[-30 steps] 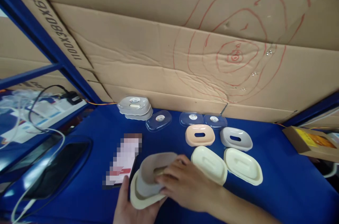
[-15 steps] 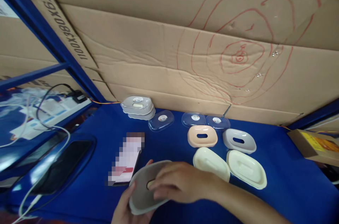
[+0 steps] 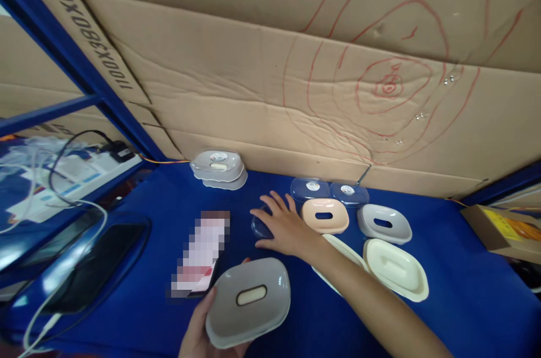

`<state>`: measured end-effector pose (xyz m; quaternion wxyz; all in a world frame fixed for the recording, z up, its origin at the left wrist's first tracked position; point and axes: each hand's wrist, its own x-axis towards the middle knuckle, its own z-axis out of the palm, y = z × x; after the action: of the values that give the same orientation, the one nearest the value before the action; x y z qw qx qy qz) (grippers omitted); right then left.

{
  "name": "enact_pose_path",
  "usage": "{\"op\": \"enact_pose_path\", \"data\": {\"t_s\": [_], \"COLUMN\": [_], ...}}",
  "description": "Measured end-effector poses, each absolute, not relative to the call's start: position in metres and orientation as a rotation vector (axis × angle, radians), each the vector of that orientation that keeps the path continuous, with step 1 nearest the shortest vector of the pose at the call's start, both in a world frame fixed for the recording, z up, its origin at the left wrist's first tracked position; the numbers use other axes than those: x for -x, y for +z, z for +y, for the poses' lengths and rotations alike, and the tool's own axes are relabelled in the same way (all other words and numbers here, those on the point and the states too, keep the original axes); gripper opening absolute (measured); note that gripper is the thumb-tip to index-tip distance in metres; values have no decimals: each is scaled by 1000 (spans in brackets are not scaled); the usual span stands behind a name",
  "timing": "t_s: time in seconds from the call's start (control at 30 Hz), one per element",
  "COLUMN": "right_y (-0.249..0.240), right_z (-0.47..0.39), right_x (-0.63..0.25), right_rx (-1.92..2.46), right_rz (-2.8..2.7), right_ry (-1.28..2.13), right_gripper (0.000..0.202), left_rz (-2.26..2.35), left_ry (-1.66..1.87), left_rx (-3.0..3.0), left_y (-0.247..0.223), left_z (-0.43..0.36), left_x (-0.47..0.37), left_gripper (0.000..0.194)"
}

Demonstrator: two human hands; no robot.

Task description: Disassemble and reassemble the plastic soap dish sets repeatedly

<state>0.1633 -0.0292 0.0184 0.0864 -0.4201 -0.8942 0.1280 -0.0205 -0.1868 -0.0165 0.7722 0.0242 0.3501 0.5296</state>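
My left hand [image 3: 198, 321] is wrapped round the left side and underside of a grey soap dish [image 3: 228, 318]. A cream inner piece shows through the dish's long slot. Above and to the right, my right hand [image 3: 282, 222] has its fingers spread round a clear plastic lid [image 3: 261, 226], mostly hidden under the palm. Two more clear lids [image 3: 310, 189] lie behind a peach dish [image 3: 324, 216] with a slot. A grey-white slotted dish [image 3: 384, 224] stands beside it. Nearer are two cream trays [image 3: 395, 269], one partly covered by my right forearm.
Stacked grey dishes under a labelled clear lid [image 3: 217, 165] stand at the back left. A phone [image 3: 203, 251] lies left of the held dish. Cables and a power strip [image 3: 80, 186] are farther left. A cardboard wall [image 3: 220, 82] closes the back; a small box [image 3: 502, 234] stands right.
My right hand has left the grey dish and moved to the clear lid, which has shifted nearer to me. The left hand still holds the dish, its slot now uncovered.
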Motion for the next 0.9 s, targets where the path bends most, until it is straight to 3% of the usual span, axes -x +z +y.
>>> {"op": "enact_pose_path", "data": {"t_s": [0.07,0.2,0.33,0.4,0.67,0.9], "right_y": [22,44,68,69,22,2], "right_z": [-32,-51,-89,-108,-157,-164], "right_x": [-172,-190,-204,-206,-212,-211], "right_rx": [1294,1286,882,764,684,960], "right_rz": [-2659,-2574,-2532,-2596,-2619,-2385], "right_ry": [445,574,980,992,58,-112], "right_gripper": [83,81,85,84,70,81], "left_rz": [716,687,787,806,780,714], "left_ry": [1136,1111,958,920,871,887], "left_rx": [-51,-25,123,141,82,-92], "left_y": [-15,-12,-6,-2,4,4], "left_z": [-186,-181,-175,-172,-175,-178], "left_x": [18,12,1,-7,-21,-16], "left_gripper": [45,39,49,54,49,63]}}
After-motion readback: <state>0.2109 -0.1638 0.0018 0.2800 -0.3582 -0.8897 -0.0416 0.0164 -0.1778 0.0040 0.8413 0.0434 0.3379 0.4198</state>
